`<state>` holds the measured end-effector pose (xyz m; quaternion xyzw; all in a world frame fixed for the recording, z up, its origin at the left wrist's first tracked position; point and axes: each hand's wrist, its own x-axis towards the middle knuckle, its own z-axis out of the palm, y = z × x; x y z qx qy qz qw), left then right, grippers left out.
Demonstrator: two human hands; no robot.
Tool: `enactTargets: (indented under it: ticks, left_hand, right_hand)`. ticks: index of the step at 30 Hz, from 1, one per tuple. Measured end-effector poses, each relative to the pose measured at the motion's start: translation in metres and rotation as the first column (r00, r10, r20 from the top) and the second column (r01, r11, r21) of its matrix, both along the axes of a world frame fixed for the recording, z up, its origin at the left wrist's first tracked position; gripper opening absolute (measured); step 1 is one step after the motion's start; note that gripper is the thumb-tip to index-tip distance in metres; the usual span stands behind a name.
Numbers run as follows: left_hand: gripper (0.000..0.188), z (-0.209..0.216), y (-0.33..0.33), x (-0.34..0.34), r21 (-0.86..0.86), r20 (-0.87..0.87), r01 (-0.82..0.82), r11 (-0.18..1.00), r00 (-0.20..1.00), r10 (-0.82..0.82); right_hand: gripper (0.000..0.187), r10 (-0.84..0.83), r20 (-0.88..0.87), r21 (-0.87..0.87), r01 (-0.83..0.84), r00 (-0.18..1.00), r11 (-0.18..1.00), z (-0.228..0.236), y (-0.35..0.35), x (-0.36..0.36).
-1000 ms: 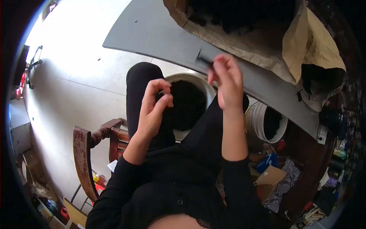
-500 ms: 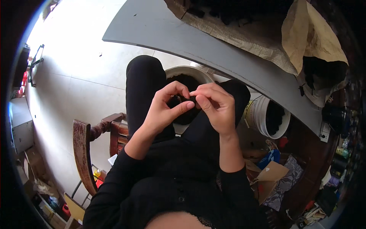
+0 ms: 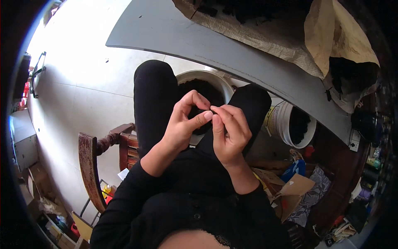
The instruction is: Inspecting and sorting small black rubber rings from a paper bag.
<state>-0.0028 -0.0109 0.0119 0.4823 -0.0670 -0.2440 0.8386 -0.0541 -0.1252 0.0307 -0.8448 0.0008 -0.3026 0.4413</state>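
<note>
My left hand (image 3: 187, 120) and my right hand (image 3: 230, 133) meet in front of me, above my lap. Their thumbs and fingertips pinch a small black piece (image 3: 212, 111), which is mostly hidden by the fingers. Its kind cannot be made out. Below and beyond the hands, between my knees, stands a pale round bucket (image 3: 227, 86) with dark, loose material (image 3: 203, 88) inside.
A grey tabletop (image 3: 166, 35) slants across the far side, bearing an opened woven sack (image 3: 265, 40) of black pieces. Right of my knee, a white bucket (image 3: 283, 124) lies tilted with black contents. A wooden chair arm (image 3: 88, 166) is at left; cardboard (image 3: 297, 185) lies at right.
My right hand has turned and shifted slightly left and down, its forearm now slanting more. The fingertips of both hands have drawn closer together, covering more of the black piece.
</note>
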Motion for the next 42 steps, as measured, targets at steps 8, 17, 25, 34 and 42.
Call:
enactTargets:
  ticks: [8, 17, 25, 34, 42]
  left_hand:
    - [0.025, 0.0, 0.01, 0.009, 0.256, 0.288, 0.099, 0.962, 0.942, -0.173]
    - [0.043, 0.012, 0.017, 0.02, 0.443, 0.604, 0.035, 0.896, 0.726, -0.327]
    - [0.028, 0.017, 0.011, 0.012, 0.538, 0.586, -0.152, 0.829, 0.775, -0.238]
    - [0.008, 0.007, 0.016, 0.009, 0.247, 0.317, -0.033, 0.968, 0.947, -0.048]
    - [0.01, -0.002, 0.03, 0.013, 0.167, 0.216, -0.013, 0.986, 0.976, -0.023]
  right_hand:
    - [0.014, 0.208, -0.201, 0.475, -0.09, 0.957, 0.875, -0.008, -0.019, 0.002]
    - [0.032, 0.615, -0.269, 0.866, -0.094, 0.741, 0.492, -0.028, -0.035, 0.003]
    - [0.027, 0.249, -0.232, 0.582, -0.071, 0.94, 0.81, -0.014, -0.016, -0.005]
    - [0.014, 0.292, -0.129, 0.766, -0.092, 0.948, 0.636, -0.018, -0.01, 0.011]
    - [0.015, 0.033, -0.043, -0.023, -0.034, 0.999, 0.999, -0.006, -0.042, 0.144]
